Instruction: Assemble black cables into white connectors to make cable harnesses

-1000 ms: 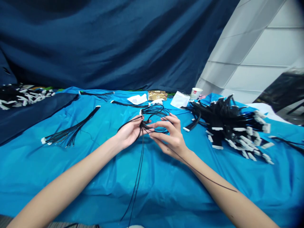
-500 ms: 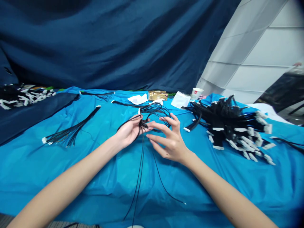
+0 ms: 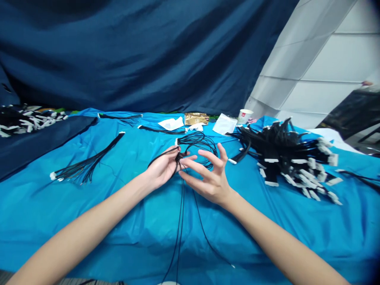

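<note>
A creased blue sheet [image 3: 124,237] covers the table in front of me, and a dark blue curtain [image 3: 133,51] hangs behind it across most of my view. At the right I see pale wall panels [image 3: 323,95] slanting away. Along the far edge sit a gold packet [image 3: 196,118], a white paper square [image 3: 225,124] and a paper cup [image 3: 244,116]. A heap of black cables with white connectors [image 3: 297,154] spreads over the right side, and a loose cable bundle [image 3: 92,158] lies to the left.

The black wire harness [image 3: 197,136] is at the centre of my camera, raised in the left hand [image 3: 162,168]. My left forearm reaches in from the lower left, palm turned inward, thumb and fingers narrow around the gathered wires, just below a white connector [image 3: 177,141]. Looped strands arch out toward the right; others dangle below.

My right hand [image 3: 209,174] comes up from the lower right, fingers spread wide, their tips overlapping the left fingers in my view. I cannot tell whether they touch a wire.
</note>
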Demonstrator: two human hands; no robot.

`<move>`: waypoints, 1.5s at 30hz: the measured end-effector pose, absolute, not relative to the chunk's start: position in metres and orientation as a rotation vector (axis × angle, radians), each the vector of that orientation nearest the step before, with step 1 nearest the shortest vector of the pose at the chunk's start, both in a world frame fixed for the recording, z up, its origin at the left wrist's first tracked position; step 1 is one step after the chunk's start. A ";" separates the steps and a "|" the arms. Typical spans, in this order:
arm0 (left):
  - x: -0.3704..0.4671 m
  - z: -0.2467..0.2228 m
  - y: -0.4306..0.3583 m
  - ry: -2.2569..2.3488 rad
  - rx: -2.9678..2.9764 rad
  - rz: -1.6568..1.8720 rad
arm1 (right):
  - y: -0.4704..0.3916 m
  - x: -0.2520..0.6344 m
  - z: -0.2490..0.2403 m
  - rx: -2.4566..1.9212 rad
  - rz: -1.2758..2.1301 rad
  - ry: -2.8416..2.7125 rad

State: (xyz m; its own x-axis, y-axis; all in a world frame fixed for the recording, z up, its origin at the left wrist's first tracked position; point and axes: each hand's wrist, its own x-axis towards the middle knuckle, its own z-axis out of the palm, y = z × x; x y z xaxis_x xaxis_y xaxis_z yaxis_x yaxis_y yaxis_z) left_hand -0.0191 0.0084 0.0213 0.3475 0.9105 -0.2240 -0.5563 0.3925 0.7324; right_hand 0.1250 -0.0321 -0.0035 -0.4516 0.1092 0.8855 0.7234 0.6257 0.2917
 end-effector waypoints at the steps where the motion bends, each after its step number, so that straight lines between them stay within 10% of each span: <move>1: -0.019 0.021 0.008 0.687 0.607 1.036 | -0.032 0.125 -0.003 -0.646 -0.856 -1.924; 23: -0.020 0.021 0.007 0.664 0.733 0.970 | -0.034 0.131 0.009 -0.874 -0.471 -1.761; 34: -0.022 0.012 0.005 0.639 0.975 1.039 | -0.017 0.148 0.022 -0.673 0.857 -0.903; 45: -0.018 0.010 0.000 0.694 1.101 1.063 | -0.036 0.139 0.019 -0.804 -0.235 -1.619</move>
State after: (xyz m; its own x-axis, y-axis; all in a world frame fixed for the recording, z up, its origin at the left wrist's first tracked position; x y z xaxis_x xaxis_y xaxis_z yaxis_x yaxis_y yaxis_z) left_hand -0.0178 -0.0002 0.0099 0.3669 0.9290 0.0493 -0.3285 0.0798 0.9411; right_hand 0.1386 -0.0356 0.0187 -0.0062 0.3644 0.9312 0.6142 0.7362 -0.2841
